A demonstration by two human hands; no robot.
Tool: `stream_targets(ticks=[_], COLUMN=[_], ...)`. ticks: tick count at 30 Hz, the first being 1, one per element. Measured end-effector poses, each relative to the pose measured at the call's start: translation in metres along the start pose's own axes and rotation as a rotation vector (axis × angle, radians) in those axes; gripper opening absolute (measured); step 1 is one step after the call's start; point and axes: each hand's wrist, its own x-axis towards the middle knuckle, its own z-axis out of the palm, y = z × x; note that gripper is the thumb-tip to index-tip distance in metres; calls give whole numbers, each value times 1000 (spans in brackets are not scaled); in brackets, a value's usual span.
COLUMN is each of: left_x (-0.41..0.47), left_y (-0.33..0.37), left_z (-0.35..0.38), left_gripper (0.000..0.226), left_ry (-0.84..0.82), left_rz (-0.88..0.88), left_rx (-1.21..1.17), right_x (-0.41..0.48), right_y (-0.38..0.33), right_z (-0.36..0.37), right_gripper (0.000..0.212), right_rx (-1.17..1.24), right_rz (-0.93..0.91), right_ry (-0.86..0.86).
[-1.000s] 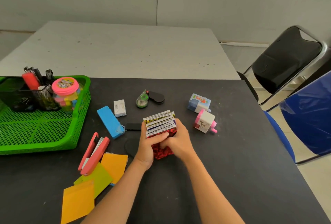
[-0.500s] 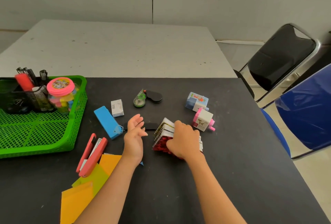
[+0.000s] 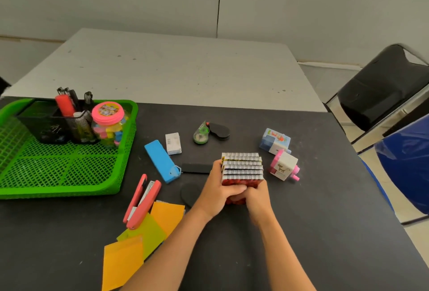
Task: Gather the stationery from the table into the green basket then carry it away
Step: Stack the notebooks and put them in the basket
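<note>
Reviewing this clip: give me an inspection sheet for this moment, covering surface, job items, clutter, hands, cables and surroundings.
Surface: black table, with a grey table butted against its far edge.
Job's things: green basket at left already holds a mesh pen holder and a pink-lidded jar. Still on the table: stack of spiral notebooks, blue case, pink stapler, sticky notes, correction tape, two sharpeners, small white box.
Clutter: nothing seen.
Hands: left hand and right hand both grip the notebook stack.
Cables: nothing seen.
Surroundings: black chair and blue chair at right; plain wall.
</note>
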Motion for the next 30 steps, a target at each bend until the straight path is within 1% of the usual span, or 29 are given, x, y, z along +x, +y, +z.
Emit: stream_targets(ticks=[3,4,5,8,11,12,14,15,17,19,21,23,24,25,26,27,28,29,30], left_x=[0,-1,-4,-17,-31,-33,-36,-39,-42,-47,-47,-42,-38,-35,-31,-28,-25,-22,-18], left_y=[28,38,47,71,91,97,106,110,112,104,91,80,75,71,65,58,50,43,37], left_z=[-35,-49,-61,-95,-139,-155,-193,-210,-242,-268,-287,-296,-304,-309,-314,-317,-320,-323,-323], left_gripper=[59,61,63,61,68,67,62,58,44,19,15,16,16,15,14,15,17,22,23], left_ry=[21,51,117,384,496,519,552,535,433,375,398,442,447,445,429,414,402,390,378], left_rz=[121,173,228,376,396,382,314,257,101,-21,-124,-234,-290,-340,-392,-427,-458,-489,-519], left_rx=[57,61,47,-30,-30,-42,-91,-142,-275,-313,-261,-236,-237,-247,-258,-265,-266,-254,-234], right_x=[1,0,0,1,3,4,3,3,9,16,19,20,20,20,20,18,15,13,12], right_y=[-31,-42,-53,-77,-89,-92,-99,-102,-99,-92,-83,-69,-61,-53,-47,-43,-42,-40,-36], right_z=[31,47,63,121,179,195,231,246,276,302,321,330,336,339,342,342,342,340,338], right_gripper=[60,63,65,70,67,61,40,33,31,31,26,24,31,46,66,81,86,80,69], right_rx=[-23,-26,-24,-44,-93,-102,-91,-70,-22,-11,-43,-28,-20,-56,-121,-221,-339,-447,-534], right_rz=[-61,-85,-107,-155,-156,-146,-85,-32,113,264,378,438,455,445,417,376,317,252,204], right_ry=[-49,-83,-121,-189,-218,-230,-288,-321,-345,-332,-287,-260,-236,-200,-153,-116,-87,-62,-44])
